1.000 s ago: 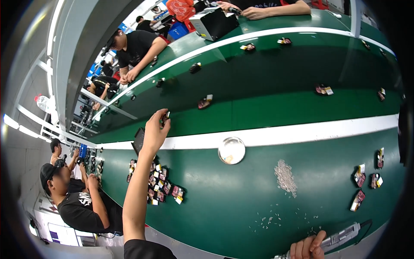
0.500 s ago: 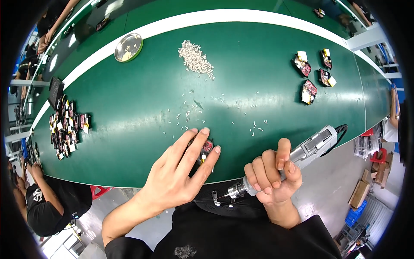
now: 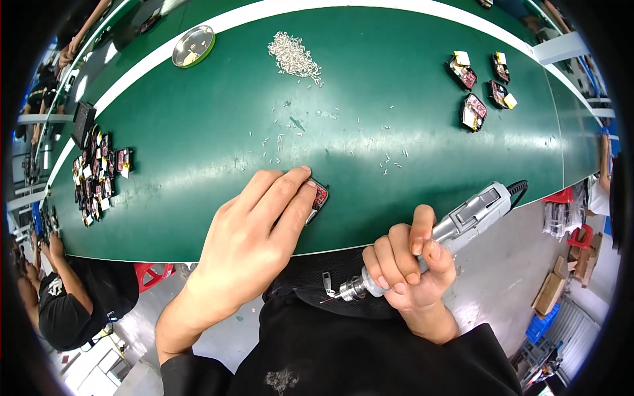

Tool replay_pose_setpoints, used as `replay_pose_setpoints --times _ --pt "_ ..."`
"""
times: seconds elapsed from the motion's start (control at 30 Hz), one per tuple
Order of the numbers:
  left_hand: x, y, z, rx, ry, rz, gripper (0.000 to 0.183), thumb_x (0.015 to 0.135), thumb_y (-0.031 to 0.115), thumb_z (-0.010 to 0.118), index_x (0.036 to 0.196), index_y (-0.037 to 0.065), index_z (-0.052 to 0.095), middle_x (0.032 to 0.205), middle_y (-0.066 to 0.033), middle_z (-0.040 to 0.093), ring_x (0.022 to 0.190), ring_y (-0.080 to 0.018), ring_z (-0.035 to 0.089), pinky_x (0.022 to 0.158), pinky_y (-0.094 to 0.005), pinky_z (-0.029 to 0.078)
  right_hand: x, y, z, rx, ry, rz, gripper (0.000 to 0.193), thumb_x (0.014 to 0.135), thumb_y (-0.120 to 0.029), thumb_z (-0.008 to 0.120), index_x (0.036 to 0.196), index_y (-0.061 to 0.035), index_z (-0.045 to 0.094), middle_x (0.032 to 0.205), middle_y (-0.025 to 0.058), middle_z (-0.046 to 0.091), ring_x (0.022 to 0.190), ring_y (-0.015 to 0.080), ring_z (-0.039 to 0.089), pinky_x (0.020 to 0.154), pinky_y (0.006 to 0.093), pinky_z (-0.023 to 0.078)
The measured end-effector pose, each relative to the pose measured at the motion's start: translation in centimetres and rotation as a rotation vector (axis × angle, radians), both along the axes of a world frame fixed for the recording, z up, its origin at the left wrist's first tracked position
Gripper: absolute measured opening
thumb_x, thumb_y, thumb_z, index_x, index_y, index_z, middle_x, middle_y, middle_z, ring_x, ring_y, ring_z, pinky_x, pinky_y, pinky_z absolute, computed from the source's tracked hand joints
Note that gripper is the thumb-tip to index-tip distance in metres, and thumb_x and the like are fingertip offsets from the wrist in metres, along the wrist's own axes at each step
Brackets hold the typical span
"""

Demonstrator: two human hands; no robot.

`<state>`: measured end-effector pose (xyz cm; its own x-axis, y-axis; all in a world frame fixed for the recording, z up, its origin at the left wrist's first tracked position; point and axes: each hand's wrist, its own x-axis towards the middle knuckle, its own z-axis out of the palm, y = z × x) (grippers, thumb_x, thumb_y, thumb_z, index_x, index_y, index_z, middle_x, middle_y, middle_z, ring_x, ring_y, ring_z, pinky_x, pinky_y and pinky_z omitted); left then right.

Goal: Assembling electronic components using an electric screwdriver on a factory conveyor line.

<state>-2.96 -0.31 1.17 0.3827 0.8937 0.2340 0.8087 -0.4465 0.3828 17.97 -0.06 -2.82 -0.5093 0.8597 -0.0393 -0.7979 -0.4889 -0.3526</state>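
Head view: my two hands are apart. At the centre of the frame, my left hand [image 3: 254, 231] lies over a small dark unit [image 3: 320, 199] with a red face, on the green table [image 3: 224, 125]; its fingertips touch the unit, but I cannot tell how firmly they grip. Right of lower centre, my right hand [image 3: 413, 264] is wrapped around a grey powered driver [image 3: 477, 212], its thin tip pointing lower left, apart from the unit. Loose silvery pieces [image 3: 294, 58] lie heaped at upper centre, a round dish [image 3: 210, 47] at upper left, similar units [image 3: 99, 175] clustered at left and four more [image 3: 473, 113] at upper right.
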Motion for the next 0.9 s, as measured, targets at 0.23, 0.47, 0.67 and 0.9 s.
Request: replay_pose_setpoints --times 0.23,0.47,0.67,0.9 --pt "0.9 0.5 -0.8 0.155 0.186 -0.124 0.023 0.069 -0.002 0.067 0.09 -0.009 0.061 0.095 -0.0188 0.061 0.078 -0.0229 0.06 0.057 -0.0274 0.053 -0.9 -1.5 0.4 -0.026 -0.111 0.016 0.013 0.092 -0.019 0.05 0.085 -0.0096 0.044 0.054 -0.0015 0.041 0.044 0.0106 0.041 0.052 0.0292 0.041" --pt "2.4 0.0 -1.2 0.342 0.274 -0.241 0.025 0.065 0.003 0.064 0.083 -0.014 0.064 0.086 -0.0248 0.063 0.071 -0.0244 0.061 0.059 -0.0268 0.054 -2.5 -3.6 0.2 -0.19 -0.187 -0.056 0.007 0.091 -0.004 0.05 0.091 -0.0042 0.044 0.061 0.0046 0.045 0.051 0.0131 0.044 0.05 0.0295 0.04" --pt "2.9 -0.4 -1.3 0.327 0.273 -0.237 0.023 0.064 0.002 0.062 0.081 -0.013 0.064 0.088 -0.0251 0.063 0.069 -0.0247 0.061 0.059 -0.0268 0.054 -2.9 -3.7 -0.1 -0.15 -0.296 -0.117 0.008 0.091 -0.004 0.051 0.092 -0.0021 0.044 0.069 0.0082 0.051 0.058 0.0152 0.05 0.056 0.0315 0.045" --pt "2.5 -0.6 -1.7 0.34 0.236 -0.223 0.023 0.064 0.002 0.062 0.081 -0.013 0.064 0.088 -0.0239 0.064 0.071 -0.0249 0.061 0.06 -0.0266 0.054 -2.8 -3.4 -0.3 -0.137 -0.245 -0.118 0.008 0.091 -0.005 0.051 0.09 -0.0015 0.043 0.068 0.0092 0.05 0.058 0.0163 0.051 0.056 0.0329 0.047"
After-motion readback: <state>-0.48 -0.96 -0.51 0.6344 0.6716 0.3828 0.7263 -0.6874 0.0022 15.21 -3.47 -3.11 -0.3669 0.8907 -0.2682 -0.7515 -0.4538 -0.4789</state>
